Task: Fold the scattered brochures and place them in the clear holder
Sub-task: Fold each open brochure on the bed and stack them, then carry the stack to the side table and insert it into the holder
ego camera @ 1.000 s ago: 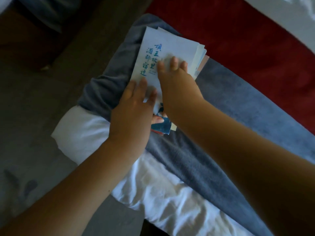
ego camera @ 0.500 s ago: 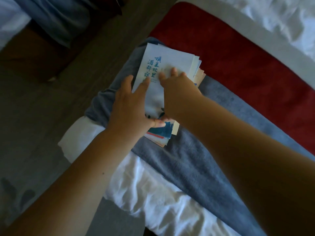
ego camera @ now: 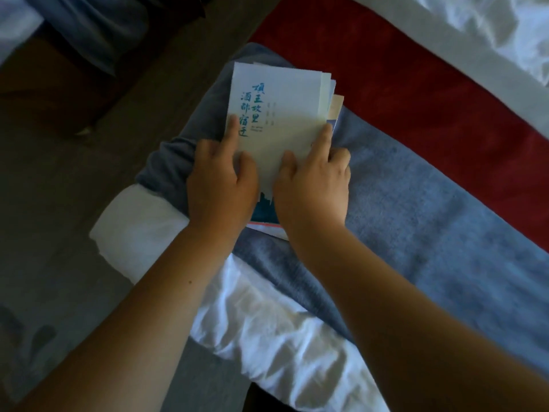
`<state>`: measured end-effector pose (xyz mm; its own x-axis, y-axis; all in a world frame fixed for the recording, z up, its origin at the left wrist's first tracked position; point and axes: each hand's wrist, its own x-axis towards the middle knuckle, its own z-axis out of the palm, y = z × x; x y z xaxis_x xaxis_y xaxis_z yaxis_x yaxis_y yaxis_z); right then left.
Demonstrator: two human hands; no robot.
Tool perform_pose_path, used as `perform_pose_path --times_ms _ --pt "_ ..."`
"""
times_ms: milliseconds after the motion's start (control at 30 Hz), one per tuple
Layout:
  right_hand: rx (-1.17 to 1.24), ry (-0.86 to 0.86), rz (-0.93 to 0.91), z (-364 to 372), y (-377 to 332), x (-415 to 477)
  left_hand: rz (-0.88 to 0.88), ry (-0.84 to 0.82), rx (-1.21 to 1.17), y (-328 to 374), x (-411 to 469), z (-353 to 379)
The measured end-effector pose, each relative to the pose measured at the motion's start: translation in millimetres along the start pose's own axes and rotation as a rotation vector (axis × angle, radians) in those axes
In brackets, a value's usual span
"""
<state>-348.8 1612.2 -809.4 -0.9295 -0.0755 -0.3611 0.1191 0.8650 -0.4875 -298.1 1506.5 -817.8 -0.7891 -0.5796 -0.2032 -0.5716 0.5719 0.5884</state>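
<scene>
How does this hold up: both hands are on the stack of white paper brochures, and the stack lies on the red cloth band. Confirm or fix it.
No. In the head view the stack of white paper brochures lies on the grey-blue fleecy blanket, not the red cloth band beside it. The left hand and right hand are both on the stack.

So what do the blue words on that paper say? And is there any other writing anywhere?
"项王故里": blue brush letters running down the front of the top brochure, right column.
"酒都宿迁": same front, left column, beside the forefinger of the left hand.
Small grey print right of and just under the blue columns: too small to read.
Dark blue skyline picture at the bottom edge: no words show.
Nothing else in view bears writing.
</scene>
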Motion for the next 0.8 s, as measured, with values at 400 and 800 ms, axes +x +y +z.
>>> perform_pose_path --times_ms 400,800 --pt "0.065 -0.002 -0.084 -9 29 -12 0.014 0.06 0.256 26 -37 33" --pt "0.221 0.253 -0.09 -140 50 -18 0.254 0.091 0.206 153 -59 -3"
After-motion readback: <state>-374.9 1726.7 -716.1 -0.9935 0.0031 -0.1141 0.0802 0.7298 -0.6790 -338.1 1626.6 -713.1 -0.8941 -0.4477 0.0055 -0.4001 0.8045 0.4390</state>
